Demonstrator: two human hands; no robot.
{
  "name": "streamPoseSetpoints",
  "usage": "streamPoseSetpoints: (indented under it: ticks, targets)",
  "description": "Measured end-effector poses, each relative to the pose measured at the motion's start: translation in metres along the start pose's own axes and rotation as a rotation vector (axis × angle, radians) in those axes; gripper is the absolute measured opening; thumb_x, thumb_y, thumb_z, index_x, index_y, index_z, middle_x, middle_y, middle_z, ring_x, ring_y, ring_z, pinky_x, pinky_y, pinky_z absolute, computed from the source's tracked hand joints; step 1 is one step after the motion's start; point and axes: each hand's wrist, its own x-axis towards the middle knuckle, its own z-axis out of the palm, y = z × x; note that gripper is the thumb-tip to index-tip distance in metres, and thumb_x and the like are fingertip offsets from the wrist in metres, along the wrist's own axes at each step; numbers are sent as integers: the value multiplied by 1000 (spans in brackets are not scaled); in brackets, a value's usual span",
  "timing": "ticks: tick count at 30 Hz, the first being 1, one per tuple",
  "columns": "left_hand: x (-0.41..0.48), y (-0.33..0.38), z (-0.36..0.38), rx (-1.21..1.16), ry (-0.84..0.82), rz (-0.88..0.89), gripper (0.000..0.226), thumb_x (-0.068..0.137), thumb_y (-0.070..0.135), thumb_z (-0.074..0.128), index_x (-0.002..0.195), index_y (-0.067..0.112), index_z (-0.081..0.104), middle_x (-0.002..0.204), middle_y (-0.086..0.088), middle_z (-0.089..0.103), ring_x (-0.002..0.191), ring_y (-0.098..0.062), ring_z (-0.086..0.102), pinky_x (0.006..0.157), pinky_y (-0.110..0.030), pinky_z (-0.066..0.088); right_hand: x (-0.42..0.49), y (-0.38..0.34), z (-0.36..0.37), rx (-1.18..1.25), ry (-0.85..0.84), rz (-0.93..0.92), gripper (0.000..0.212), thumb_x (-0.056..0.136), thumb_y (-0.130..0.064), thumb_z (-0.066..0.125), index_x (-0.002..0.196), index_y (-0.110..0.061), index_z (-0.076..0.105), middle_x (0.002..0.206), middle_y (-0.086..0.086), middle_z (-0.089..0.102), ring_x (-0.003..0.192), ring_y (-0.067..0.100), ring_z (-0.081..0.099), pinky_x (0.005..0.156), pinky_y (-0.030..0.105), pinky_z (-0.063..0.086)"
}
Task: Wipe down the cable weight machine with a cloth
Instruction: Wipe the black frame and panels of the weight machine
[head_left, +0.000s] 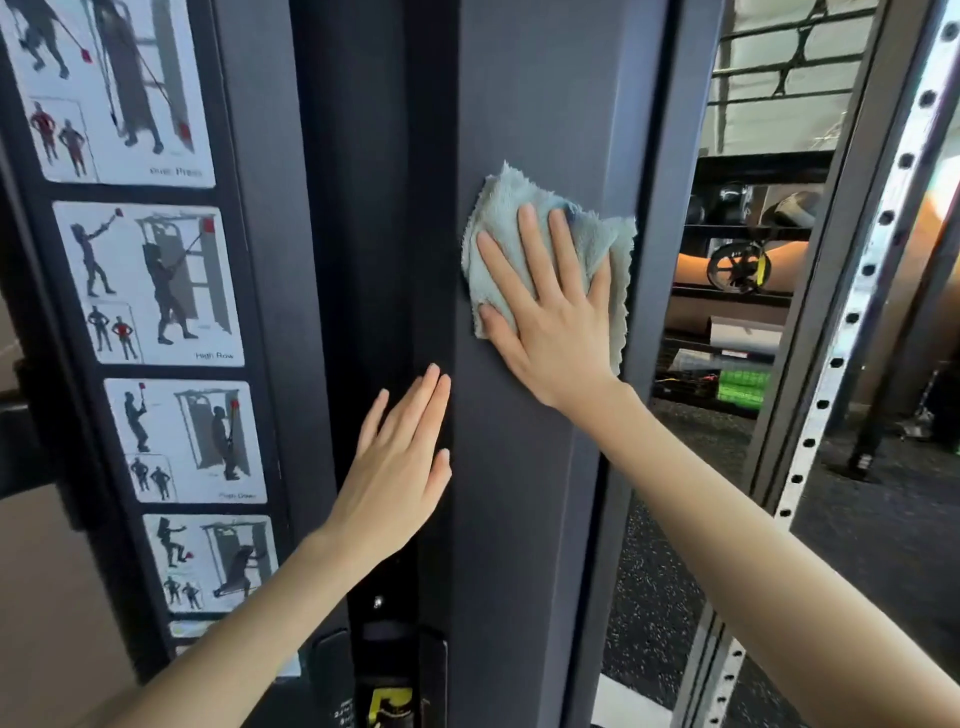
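While right hand (550, 332) presses one cloth (498, 208) on machine (519, 519), fingers (535, 249) straight | left hand (400, 467): fingers straight

Bright, even light across frame; strongest glare upper right. Soft shadow beneath cloth (550, 249). Wide-angle bending at edges; perforated upright (852, 322) curves. Exercise placards (156, 280) upper left slightly soft, smeared.

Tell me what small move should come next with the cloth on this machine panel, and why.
Probably slide the right hand straight down, with the cloth pressed flat under it. The cloth sits high on the grey panel, and a long bare stretch of panel runs below it. The left hand lies flat beside the panel's left edge, clear of that path.
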Motion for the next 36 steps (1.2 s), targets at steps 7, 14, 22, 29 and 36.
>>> streamPoseSetpoints:
  ticks: [7, 14, 22, 29, 36]
  targets:
    - [-42, 0, 36, 3, -7, 17, 75, 90, 8, 56, 154, 7, 16, 162, -7, 15, 143, -19, 30, 120, -37, 1, -115, -27, 28, 28, -75, -15, 54, 99, -45, 35, 149, -26, 28, 157, 11, 22, 145, 33, 17, 96, 54, 34]
    - [-89, 3, 77, 10, -25, 11, 79, 89, 12, 60, 154, 9, 14, 161, -7, 16, 141, -18, 33, 120, -39, 6, -199, -55, 50, 43, -115, -36, 57, 99, -47, 34, 150, -28, 21, 158, 8, 15, 146, 31, 14, 97, 56, 34]
    - [-120, -3, 100, 67, -98, 23, 78, 91, 24, 59, 155, 7, 17, 162, -7, 15, 143, -19, 29, 119, -41, 10, -188, -53, 43, 82, -174, -110, 56, 97, -45, 37, 150, -29, 27, 158, 9, 18, 146, 32, 11, 98, 60, 32]
    - [-129, -8, 109, 97, -74, 53, 74, 93, 27, 55, 154, 9, 17, 161, -7, 19, 142, -20, 33, 118, -41, 13, -113, -49, 35, -15, -26, -4, 52, 101, -44, 32, 149, -25, 31, 156, 11, 25, 144, 35, 18, 106, 59, 23]
    - [-152, -11, 128, 105, -88, 93, 65, 95, 34, 34, 153, 7, 21, 161, -9, 18, 143, -20, 31, 117, -43, 16, -287, -97, 74, 65, -218, -108, 56, 98, -45, 32, 151, -29, 20, 159, 8, 12, 147, 30, -1, 94, 54, 33]
